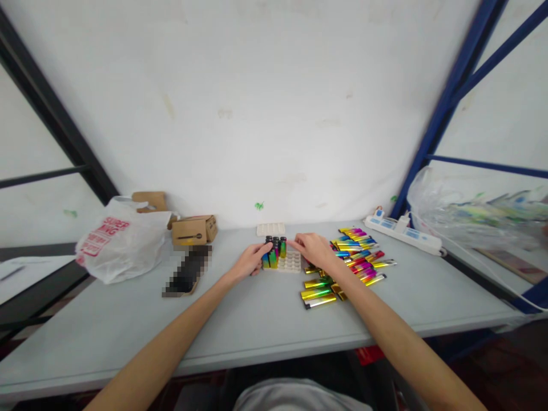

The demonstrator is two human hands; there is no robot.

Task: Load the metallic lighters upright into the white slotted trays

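A cream tray (291,262) with rows of small compartments lies on the table, with several shiny lighters (273,258) standing upright in its left part. They have black tops and multicoloured metallic bodies. My left hand (249,261) is closed against the left side of this group, its thumb over the black tops and its other fingers curled. From the right, my right hand (315,249) reaches over the tray, fingertips at the top of one upright lighter (283,248); its thumb is mostly hidden. Beside that hand lies a loose heap of metallic lighters (357,257).
A second cream tray (270,229) lies by the wall. To the left are a cardboard box (192,229), a pixelated dark object (188,273) and a white plastic bag (122,242). A power strip (406,234) and a clear plastic bag (475,208) are at right.
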